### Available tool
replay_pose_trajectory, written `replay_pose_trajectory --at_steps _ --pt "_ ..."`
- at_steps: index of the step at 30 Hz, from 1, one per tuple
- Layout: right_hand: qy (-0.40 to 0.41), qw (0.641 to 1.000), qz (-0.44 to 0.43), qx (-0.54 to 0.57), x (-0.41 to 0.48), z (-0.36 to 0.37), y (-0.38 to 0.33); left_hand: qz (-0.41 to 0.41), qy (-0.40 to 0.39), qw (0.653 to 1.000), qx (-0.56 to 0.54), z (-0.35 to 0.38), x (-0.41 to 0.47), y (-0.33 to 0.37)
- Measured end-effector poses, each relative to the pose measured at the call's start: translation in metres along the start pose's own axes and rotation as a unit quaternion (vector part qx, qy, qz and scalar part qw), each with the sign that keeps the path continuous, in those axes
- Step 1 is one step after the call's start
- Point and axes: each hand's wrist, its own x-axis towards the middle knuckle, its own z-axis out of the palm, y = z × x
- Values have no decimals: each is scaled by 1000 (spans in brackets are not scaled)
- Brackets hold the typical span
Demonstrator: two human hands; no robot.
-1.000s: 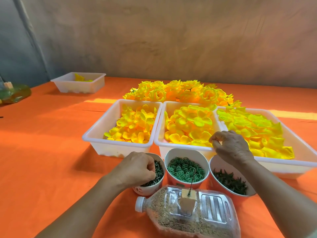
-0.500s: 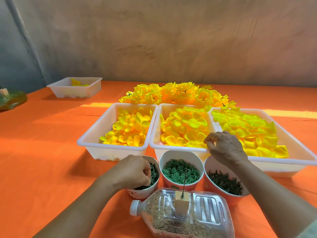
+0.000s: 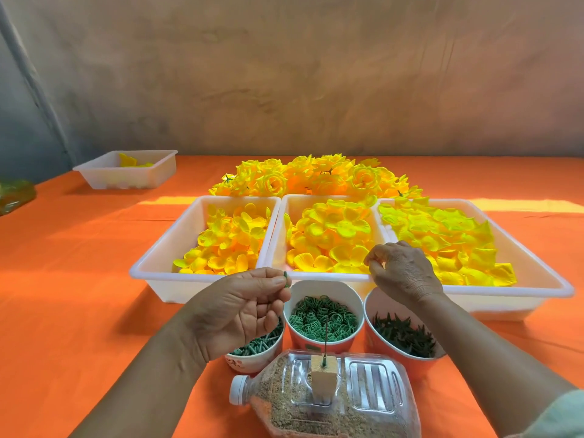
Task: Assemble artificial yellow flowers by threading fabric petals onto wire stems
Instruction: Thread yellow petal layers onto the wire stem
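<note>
Both bare hands raised, forearms reaching forward
Left hand (image 3: pixel 240 308) palm-up, thumb and forefinger pinched; right hand (image 3: pixel 401 273) knuckles-up, fingertips (image 3: pixel 373 259) curled together

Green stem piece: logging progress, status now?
Left hand pinching small green plastic stem piece. Right hand over middle white tray, grip unclear. Upright wire bare, unobstructed.

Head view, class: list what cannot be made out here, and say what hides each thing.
- Left bowl: most of its contents, covered by the left hand.
- Right hand: whether its grip holds a petal; the fingertips curl out of sight.
- Green piece pinched by the left hand: too small to identify.
- Green object: cut off by the left edge.
- Far tray: contents mostly behind its wall.
</note>
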Motion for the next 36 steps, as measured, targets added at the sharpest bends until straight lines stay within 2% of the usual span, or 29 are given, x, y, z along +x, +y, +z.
replay_pose_trajectory --at_steps 6,16,30,36 --pt "-1 1000 10 6 -1 -2 -2 22 -22 999 -10 20 -7 -8" --pt "3 1000 14 0 -2 -2 -3 84 -72 990 90 36 -16 -27" --pt "18 1000 4 -9 -2 0 -2 106 -110 986 75 41 -26 -18" --pt "17 1000 5 -9 -2 2 -1 120 -85 985 92 45 -26 -20"
